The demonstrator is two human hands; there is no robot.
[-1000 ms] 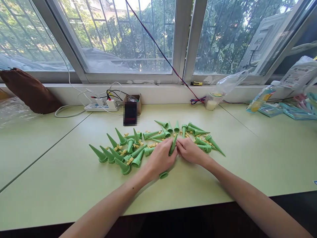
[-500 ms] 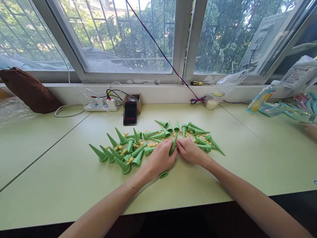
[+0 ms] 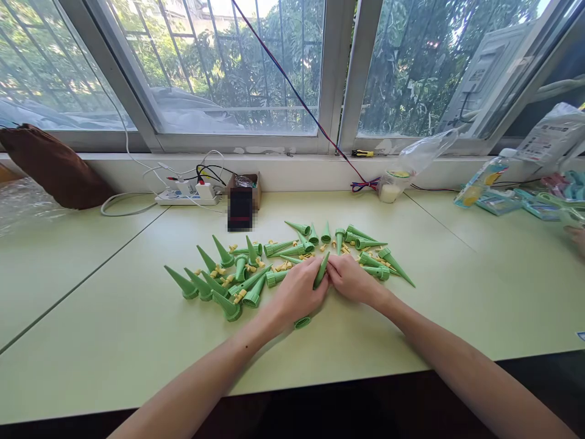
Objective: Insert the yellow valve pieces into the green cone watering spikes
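My left hand (image 3: 300, 285) is closed around a green plastic watering spike (image 3: 322, 272), whose pointed tip sticks up past the thumb. Against it, my right hand (image 3: 351, 278) is pinched at the spike's side; what its fingertips hold is hidden. Below my left wrist lies another spike (image 3: 302, 322), showing its open wide end. Several green spikes (image 3: 222, 284) stand or lie in a cluster to the left, and more (image 3: 372, 268) are spread behind and right of my hands. Small yellow valve-like pieces (image 3: 239, 297) are scattered among them.
A power strip (image 3: 187, 198) with cables, a small cardboard box (image 3: 256, 189) and a blurred dark object (image 3: 240, 209) stand by the window wall. A cup (image 3: 390, 190) and a bottle (image 3: 484, 177) are at the back right. Another person's hand (image 3: 576, 236) shows at the right edge.
My two hands have shifted very slightly, still together with the spike in the left. At the right edge, the other person's hand and the packaged items near it have moved.
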